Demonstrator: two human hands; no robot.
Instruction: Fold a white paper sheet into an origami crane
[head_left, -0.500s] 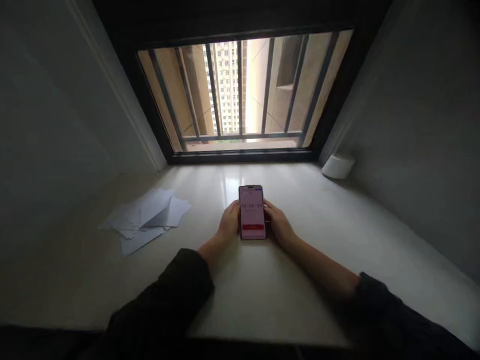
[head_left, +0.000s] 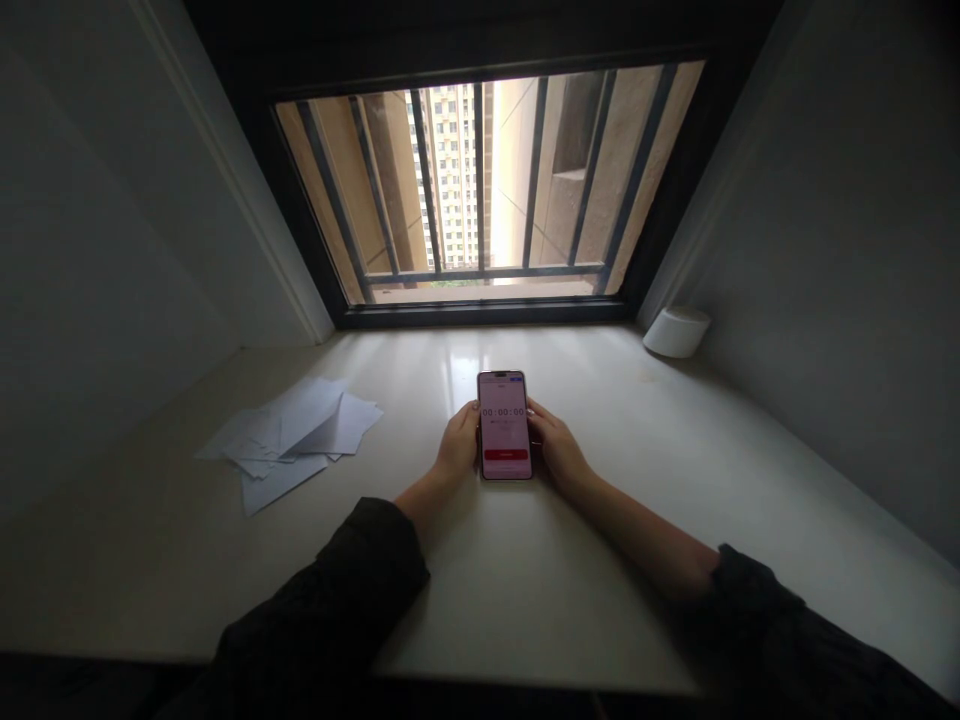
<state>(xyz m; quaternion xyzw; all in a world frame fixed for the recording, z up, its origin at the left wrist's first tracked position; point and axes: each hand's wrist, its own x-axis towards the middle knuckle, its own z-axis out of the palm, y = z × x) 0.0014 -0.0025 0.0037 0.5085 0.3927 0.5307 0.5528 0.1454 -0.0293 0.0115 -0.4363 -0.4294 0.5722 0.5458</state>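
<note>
A smartphone (head_left: 505,432) is held upright between both hands, above the pale surface. Its lit pinkish screen reads 00:00:00, with a red button lower down. My left hand (head_left: 459,440) grips the phone's left edge, and my right hand (head_left: 557,445) grips its right edge. Both thumbs lie along the sides, while the other fingers are hidden behind the phone. To the left of my left hand lies a loose pile of white paper sheets (head_left: 300,430), some of them overlapping and folded.
The pale windowsill (head_left: 540,590) has its front edge near the bottom of the view. A white roll-shaped object (head_left: 676,332) stands at the back right by the wall. Behind is a dark-framed window (head_left: 480,316) with metal bars, and walls close in on both sides.
</note>
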